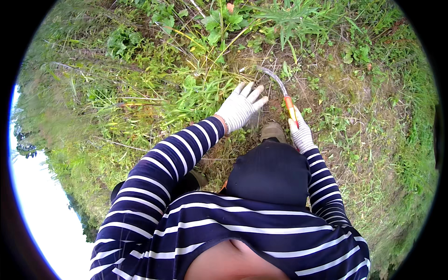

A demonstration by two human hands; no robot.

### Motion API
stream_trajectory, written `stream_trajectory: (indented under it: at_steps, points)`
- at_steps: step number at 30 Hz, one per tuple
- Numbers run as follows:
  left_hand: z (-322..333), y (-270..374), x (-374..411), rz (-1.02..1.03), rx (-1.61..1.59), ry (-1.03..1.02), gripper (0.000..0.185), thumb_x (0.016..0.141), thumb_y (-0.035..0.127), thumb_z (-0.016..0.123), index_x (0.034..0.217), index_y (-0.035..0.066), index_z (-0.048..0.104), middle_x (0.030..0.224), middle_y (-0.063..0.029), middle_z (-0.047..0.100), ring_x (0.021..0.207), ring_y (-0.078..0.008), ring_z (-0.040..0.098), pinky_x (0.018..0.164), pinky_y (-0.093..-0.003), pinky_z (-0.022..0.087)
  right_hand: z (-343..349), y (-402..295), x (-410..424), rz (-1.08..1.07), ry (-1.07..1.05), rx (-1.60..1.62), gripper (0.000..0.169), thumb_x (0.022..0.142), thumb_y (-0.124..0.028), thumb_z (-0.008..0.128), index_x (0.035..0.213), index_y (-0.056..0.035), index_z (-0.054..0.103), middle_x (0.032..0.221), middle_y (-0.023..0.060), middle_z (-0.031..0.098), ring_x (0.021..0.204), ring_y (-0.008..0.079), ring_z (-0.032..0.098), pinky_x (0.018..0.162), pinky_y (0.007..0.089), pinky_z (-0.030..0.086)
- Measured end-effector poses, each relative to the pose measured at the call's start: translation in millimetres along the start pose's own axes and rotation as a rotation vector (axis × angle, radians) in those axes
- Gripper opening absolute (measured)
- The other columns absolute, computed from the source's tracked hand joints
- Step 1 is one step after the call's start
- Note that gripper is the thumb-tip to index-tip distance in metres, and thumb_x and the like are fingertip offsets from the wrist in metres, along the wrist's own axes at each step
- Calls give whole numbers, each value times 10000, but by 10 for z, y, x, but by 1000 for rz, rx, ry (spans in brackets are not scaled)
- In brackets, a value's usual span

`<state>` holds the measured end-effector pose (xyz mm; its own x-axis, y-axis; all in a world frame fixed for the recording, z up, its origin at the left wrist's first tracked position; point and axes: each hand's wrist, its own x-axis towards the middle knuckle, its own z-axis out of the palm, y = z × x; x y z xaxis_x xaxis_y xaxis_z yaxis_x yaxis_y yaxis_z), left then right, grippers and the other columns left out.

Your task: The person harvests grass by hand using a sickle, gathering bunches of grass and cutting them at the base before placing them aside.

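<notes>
My right hand (301, 133), in a white ribbed work glove, grips the red and yellow handle (290, 106) of a sickle. The sickle's curved metal blade (273, 77) points away from me and bends left, close to the ground. My left hand (241, 105), gloved the same way, is stretched out palm down with its fingers apart. It hovers over or rests on the edge of a patch of green weeds (201, 92); I cannot tell which. Nothing shows in its grasp, though its palm is hidden. The blade tip lies just beyond the left fingertips.
My shoe (273, 132) and dark-trousered knee (271, 171) are between my arms. Cut dry stalks and bare soil (276, 101) lie around the blade. Leafy weeds (224, 24) stand ahead, with taller grass (80, 87) to the left. Low sparse growth (350, 133) covers the ground at right.
</notes>
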<state>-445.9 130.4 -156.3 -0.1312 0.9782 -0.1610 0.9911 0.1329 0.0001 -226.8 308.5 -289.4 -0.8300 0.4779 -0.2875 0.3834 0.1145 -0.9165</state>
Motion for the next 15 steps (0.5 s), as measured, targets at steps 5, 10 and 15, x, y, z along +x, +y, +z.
stream_trajectory:
  at_steps: [5, 10, 15]
  points:
    - [379, -675, 94, -563, 284, -573, 500, 869, 85, 599, 1354, -1, 516, 1158, -203, 681, 941, -327, 705, 830, -417, 538, 21, -79, 103, -85, -48, -121, 575, 977, -253, 579, 1516, -213, 385, 1146, 244, 657, 990, 327, 667, 902, 365, 500]
    - [204, -742, -94, -395, 133, -526, 185, 924, 94, 536, 956, 10, 698, 810, -169, 718, 786, -326, 718, 649, -440, 552, 131, -291, 214, 111, -107, -149, 582, 975, -265, 577, 1518, -232, 372, 1000, 261, 666, 841, 347, 652, 799, 384, 512]
    - [293, -588, -290, -375, 76, -472, 204, 944, 85, 499, 992, -9, 674, 846, -182, 717, 780, -329, 715, 659, -431, 566, -771, 1058, -1041, 143, -235, -534, 699, 953, -271, 581, 1556, -339, 236, 903, 264, 683, 812, 422, 689, 754, 449, 539]
